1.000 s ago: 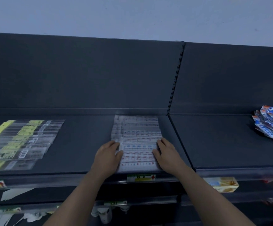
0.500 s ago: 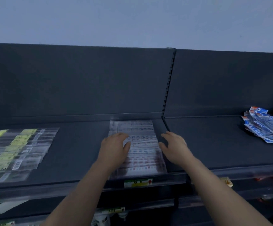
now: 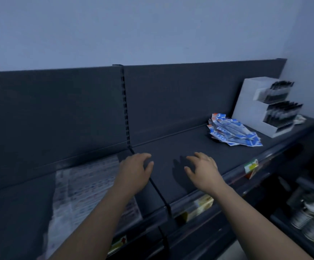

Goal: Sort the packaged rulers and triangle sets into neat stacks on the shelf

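- Both hands hovering over the shelf point(image 3: 180, 145) w/ nothing in them. The left hand point(image 3: 136, 171) is hanging w/ fingers loosely spread, right by the seam point(image 3: 160, 192) btwn the two shelf sections. The right hand point(image 3: 202, 170) is also open, palm down over bare shelf, its shadow lying beneath.
- Ruler packs point(image 3: 88, 184) are sitting in a flat, clear-wrapped stack on the left section, partly hiding under the left forearm.
- Triangle-set packs point(image 3: 233, 132) are lying in a messy blue fanned heap toward the back of the right section. They're well apart from both hands, near a white box point(image 3: 250, 106).
- Prob the next job is that blue heap. The packs are looking thin, light and glossy, so likely sliding over each other. The stiff plastic inside should be keeping them flat.
- Best bet: taking the long edges w/ both hands and squeezing the heap square, not pinching one corner.
- The white box is standing far right w/ two stepped tiers. Each is holding dark pens point(image 3: 281, 111) or similar, too blurry to say exactly.
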Demonstrator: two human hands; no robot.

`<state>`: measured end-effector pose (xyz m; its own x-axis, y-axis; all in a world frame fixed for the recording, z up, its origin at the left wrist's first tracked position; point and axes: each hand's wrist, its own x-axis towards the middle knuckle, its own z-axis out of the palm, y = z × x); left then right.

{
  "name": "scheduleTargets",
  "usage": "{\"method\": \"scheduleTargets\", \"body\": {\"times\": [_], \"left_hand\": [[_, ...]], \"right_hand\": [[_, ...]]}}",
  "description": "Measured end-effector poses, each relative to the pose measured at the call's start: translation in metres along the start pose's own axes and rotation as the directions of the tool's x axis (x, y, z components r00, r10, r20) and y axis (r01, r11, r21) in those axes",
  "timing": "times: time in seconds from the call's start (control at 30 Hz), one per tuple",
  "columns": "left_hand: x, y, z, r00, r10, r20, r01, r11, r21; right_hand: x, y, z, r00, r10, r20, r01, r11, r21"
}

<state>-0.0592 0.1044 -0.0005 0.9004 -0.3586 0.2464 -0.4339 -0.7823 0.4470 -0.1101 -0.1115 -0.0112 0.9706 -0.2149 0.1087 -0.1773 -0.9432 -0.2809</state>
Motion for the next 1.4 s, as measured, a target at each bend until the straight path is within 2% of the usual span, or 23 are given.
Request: {"method": "scheduleTargets", "body": {"times": [0.2, 0.43, 0.67, 0.83, 0.9, 0.97, 1.03, 1.07, 1.13, 1.2, 1.27, 1.3, 1.33, 1.37, 1.4], "left_hand": [[0.051, 0.049, 0.047, 0.997, 0.071, 0.037, -0.069, 0.997, -0.038], [0.133, 0.125, 0.125, 0.997, 0.038, 0.062, -0.032, 0.996, -0.087], [0.210, 0.192, 0.188, 0.998, -0.029, 0.064, 0.036, 0.991, -0.126], [0.243, 0.209, 0.216, 0.992, -0.100, 0.075, 0.108, 0.987, -0.115], [0.249, 0.212, 0.222, 0.989, -0.119, 0.083, 0.128, 0.984, -0.120], [0.252, 0.213, 0.226, 0.989, -0.132, 0.063, 0.141, 0.976, -0.167], [0.253, 0.217, 0.227, 0.987, -0.159, -0.021, 0.147, 0.952, -0.267], [0.254, 0.219, 0.227, 0.980, -0.175, -0.095, 0.135, 0.936, -0.324], [0.256, 0.224, 0.226, 0.950, -0.238, -0.201, 0.127, 0.886, -0.446], [0.259, 0.231, 0.223, 0.930, -0.349, -0.116, 0.206, 0.755, -0.622], [0.262, 0.237, 0.223, 0.914, -0.398, 0.074, 0.275, 0.478, -0.834], [0.262, 0.238, 0.224, 0.901, -0.406, 0.150, 0.301, 0.337, -0.892], [0.260, 0.238, 0.225, 0.886, -0.421, 0.193, 0.314, 0.239, -0.919], [0.259, 0.234, 0.225, 0.871, -0.446, 0.208, 0.324, 0.204, -0.924], [0.257, 0.229, 0.223, 0.861, -0.465, 0.208, 0.324, 0.184, -0.928]], "right_hand": [[0.034, 0.080, -0.018, 0.995, 0.097, -0.026, -0.098, 0.995, -0.018], [0.121, 0.199, -0.038, 0.989, 0.100, -0.112, -0.107, 0.993, -0.054], [0.203, 0.299, -0.060, 0.994, 0.108, 0.023, -0.104, 0.986, -0.133], [0.242, 0.328, -0.044, 0.982, 0.126, 0.139, -0.126, 0.992, -0.011], [0.248, 0.334, -0.035, 0.988, 0.128, 0.088, -0.129, 0.992, 0.002], [0.248, 0.338, -0.034, 0.994, 0.108, 0.002, -0.107, 0.991, -0.074], [0.245, 0.338, -0.038, 0.990, 0.095, -0.104, -0.104, 0.990, -0.090], [0.243, 0.337, -0.042, 0.981, 0.093, -0.169, -0.100, 0.994, -0.034], [0.236, 0.329, -0.047, 0.953, 0.063, -0.297, -0.029, 0.993, 0.116], [0.228, 0.318, -0.048, 0.931, -0.042, -0.363, 0.107, 0.981, 0.160], [0.220, 0.308, -0.042, 0.924, -0.224, -0.311, 0.279, 0.949, 0.146], [0.217, 0.305, -0.038, 0.913, -0.325, -0.248, 0.365, 0.921, 0.137], [0.215, 0.302, -0.035, 0.891, -0.410, -0.196, 0.439, 0.888, 0.136], [0.214, 0.301, -0.034, 0.880, -0.449, -0.154, 0.471, 0.868, 0.157], [0.214, 0.299, -0.035, 0.893, -0.429, -0.139, 0.450, 0.870, 0.204]]}}
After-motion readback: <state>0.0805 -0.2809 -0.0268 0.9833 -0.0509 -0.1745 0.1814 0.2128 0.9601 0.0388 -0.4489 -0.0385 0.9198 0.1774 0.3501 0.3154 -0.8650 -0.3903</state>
